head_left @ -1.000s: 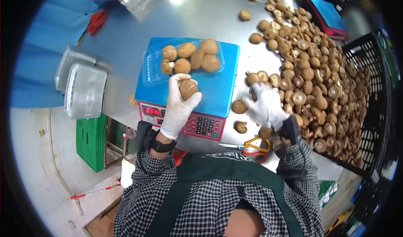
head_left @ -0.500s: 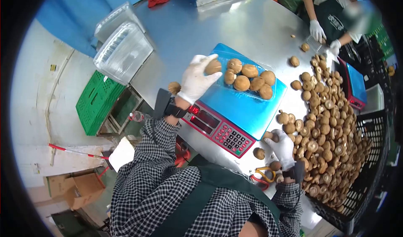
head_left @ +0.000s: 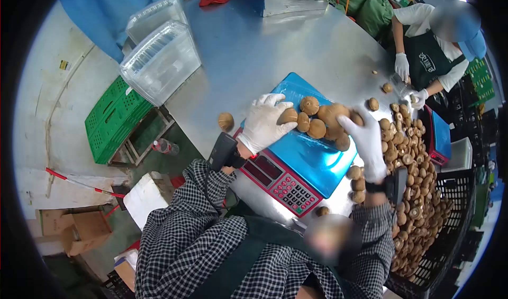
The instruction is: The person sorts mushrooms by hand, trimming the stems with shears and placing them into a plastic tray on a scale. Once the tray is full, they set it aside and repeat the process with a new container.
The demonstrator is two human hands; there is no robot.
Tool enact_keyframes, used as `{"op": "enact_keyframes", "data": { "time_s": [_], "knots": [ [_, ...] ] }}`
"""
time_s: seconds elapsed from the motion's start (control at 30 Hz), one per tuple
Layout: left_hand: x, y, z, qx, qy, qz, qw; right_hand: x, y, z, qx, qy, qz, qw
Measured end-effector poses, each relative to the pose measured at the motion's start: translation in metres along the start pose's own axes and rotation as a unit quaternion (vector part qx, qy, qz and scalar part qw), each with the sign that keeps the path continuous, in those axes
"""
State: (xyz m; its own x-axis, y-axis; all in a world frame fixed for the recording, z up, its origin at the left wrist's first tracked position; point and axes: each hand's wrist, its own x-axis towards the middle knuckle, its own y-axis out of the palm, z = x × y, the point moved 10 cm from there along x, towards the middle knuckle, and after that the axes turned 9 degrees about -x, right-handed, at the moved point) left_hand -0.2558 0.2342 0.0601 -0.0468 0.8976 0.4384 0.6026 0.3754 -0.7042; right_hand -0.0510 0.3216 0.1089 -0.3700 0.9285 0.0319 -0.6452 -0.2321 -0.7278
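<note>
My left hand point(head_left: 266, 123), in a white glove, has its fingers curled round a brown mushroom point(head_left: 288, 116) at the left end of a clear tray on the scale. Several more mushrooms point(head_left: 317, 128) lie in that tray, on the blue plate point(head_left: 330, 164) of the scale. At the tray's right end, my right hand point(head_left: 366, 143), also gloved, has its fingers against a mushroom point(head_left: 356, 119). The red keypad panel point(head_left: 292, 192) of the scale faces me. A single mushroom point(head_left: 225, 121) lies on the metal table, left of my left hand.
A large mushroom pile point(head_left: 418, 193) spreads at the right beside a black crate point(head_left: 456, 214). Stacked clear trays point(head_left: 159, 61) stand at the left, above green crates point(head_left: 114, 120). A co-worker point(head_left: 431, 50) in white gloves handles a tray near a second scale point(head_left: 440, 135).
My right hand has moved up from the table's near edge to the tray's right end, onto a mushroom. My left hand remains at its mushroom. The whole view has shifted slightly.
</note>
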Motion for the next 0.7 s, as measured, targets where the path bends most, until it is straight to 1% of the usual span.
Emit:
{"op": "enact_keyframes", "data": {
  "time_s": [0.03,0.07,0.1,0.13,0.17,0.2,0.23,0.27,0.3,0.33,0.37,0.4,0.43,0.5,0.53,0.57,0.63,0.67,0.7],
  "knots": [
    [0.000,-0.002,0.001,0.005,-0.008,-0.016,1.000,0.020,0.015,0.013,-0.006,-0.026,0.017,1.000],
    [-0.001,-0.001,0.002,-0.013,-0.014,-0.025,1.000,0.035,0.025,0.024,-0.006,-0.028,0.019,0.999],
    [-0.002,0.001,0.003,-0.012,-0.016,-0.026,0.999,0.048,0.040,0.039,-0.064,-0.057,0.039,0.996],
    [-0.005,-0.004,0.005,-0.066,-0.027,-0.069,0.995,0.057,0.054,0.051,-0.122,-0.085,0.061,0.987],
    [-0.007,-0.009,0.009,-0.120,-0.037,-0.112,0.986,0.066,0.064,0.056,-0.123,-0.086,0.064,0.987],
    [-0.007,-0.006,0.012,-0.147,-0.032,-0.121,0.981,0.072,0.080,0.060,-0.173,-0.104,0.100,0.974],
    [-0.007,-0.007,0.012,-0.147,-0.035,-0.123,0.981,0.076,0.097,0.060,-0.222,-0.122,0.137,0.958],
    [-0.007,-0.003,0.015,-0.181,-0.058,-0.101,0.977,0.078,0.111,0.060,-0.226,-0.145,0.164,0.949],
    [-0.007,0.001,0.019,-0.215,-0.080,-0.078,0.970,0.080,0.115,0.058,-0.227,-0.146,0.168,0.948],
    [-0.005,0.005,0.015,-0.124,-0.060,-0.047,0.989,0.082,0.117,0.060,-0.253,-0.159,0.166,0.940],
    [-0.005,0.004,0.017,-0.126,-0.064,-0.049,0.989,0.083,0.119,0.061,-0.280,-0.172,0.165,0.930],
    [-0.006,0.007,0.016,-0.107,-0.067,-0.032,0.991,0.081,0.115,0.062,-0.259,-0.205,0.131,0.935],
    [-0.006,0.008,0.015,-0.088,-0.068,-0.015,0.994,0.080,0.115,0.053,-0.261,-0.203,0.132,0.934],
    [-0.004,0.006,0.014,-0.088,-0.063,-0.012,0.994,0.080,0.092,0.046,-0.124,-0.205,0.063,0.969],
    [-0.005,0.006,0.014,-0.084,-0.059,-0.009,0.995,0.078,0.083,0.041,-0.087,-0.174,0.064,0.979],
    [-0.005,0.006,0.016,-0.087,-0.061,-0.010,0.994,0.073,0.079,0.042,-0.090,-0.173,0.067,0.979],
    [-0.006,0.003,0.015,-0.126,-0.043,-0.031,0.991,0.068,0.068,0.020,-0.085,-0.044,0.082,0.992],
    [-0.006,0.001,0.016,-0.129,-0.043,-0.029,0.990,0.061,0.063,0.025,-0.105,-0.018,0.092,0.990],
    [-0.006,-0.004,0.020,-0.136,-0.052,-0.043,0.988,0.060,0.062,0.016,-0.106,-0.015,0.090,0.990]
  ]
}}
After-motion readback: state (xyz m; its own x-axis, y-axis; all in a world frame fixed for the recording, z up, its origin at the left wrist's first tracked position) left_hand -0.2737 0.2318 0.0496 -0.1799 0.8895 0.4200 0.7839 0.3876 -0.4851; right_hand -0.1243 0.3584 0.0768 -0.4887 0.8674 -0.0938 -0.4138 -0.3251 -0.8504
